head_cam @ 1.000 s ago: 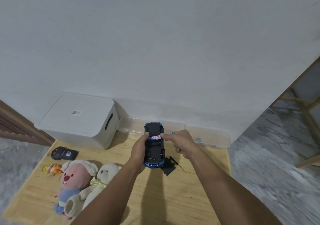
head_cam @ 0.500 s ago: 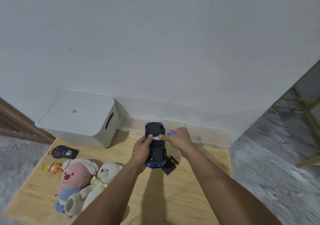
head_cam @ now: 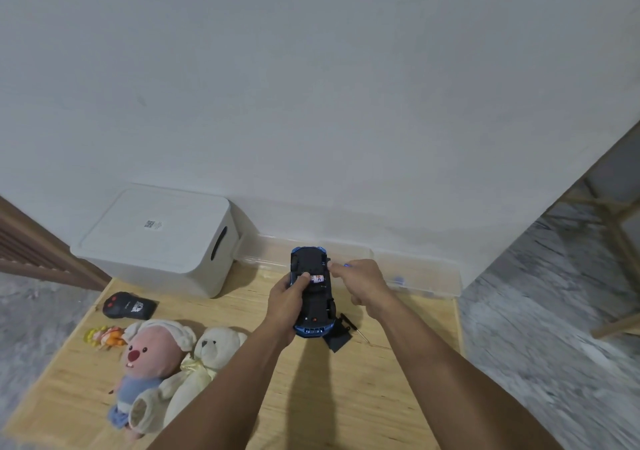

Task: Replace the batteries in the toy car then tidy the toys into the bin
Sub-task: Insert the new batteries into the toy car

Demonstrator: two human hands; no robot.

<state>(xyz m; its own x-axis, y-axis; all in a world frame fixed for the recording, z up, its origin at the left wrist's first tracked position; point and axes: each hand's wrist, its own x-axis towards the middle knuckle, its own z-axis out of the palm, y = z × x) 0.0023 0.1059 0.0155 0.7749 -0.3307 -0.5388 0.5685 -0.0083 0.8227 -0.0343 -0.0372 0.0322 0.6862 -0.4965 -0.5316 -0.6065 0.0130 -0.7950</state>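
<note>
My left hand (head_cam: 285, 302) holds the blue toy car (head_cam: 313, 311) upside down above the wooden table (head_cam: 346, 397), with its thumb at the open battery bay. A white and red battery (head_cam: 317, 279) lies across that bay. Just right of the car, my right hand (head_cam: 363, 283) has its fingers closed, their tips near the battery's right end, and a small blue object (head_cam: 345, 264) peeks out between them. The black battery cover (head_cam: 337, 340) and a small screwdriver (head_cam: 349, 323) lie on the table under the car's near end. The white lidded bin (head_cam: 156, 238) stands at the back left.
On the left of the table lie a black remote (head_cam: 128, 306), a small doll (head_cam: 104, 335), a pink plush (head_cam: 152, 349) and a cream bear (head_cam: 211, 349). A clear shallow box (head_cam: 415, 273) runs along the wall. Grey floor lies on both sides.
My right hand has drawn a little to the right, off the battery bay, so the battery shows more. My left thumb has slid onto the bay's left side.
</note>
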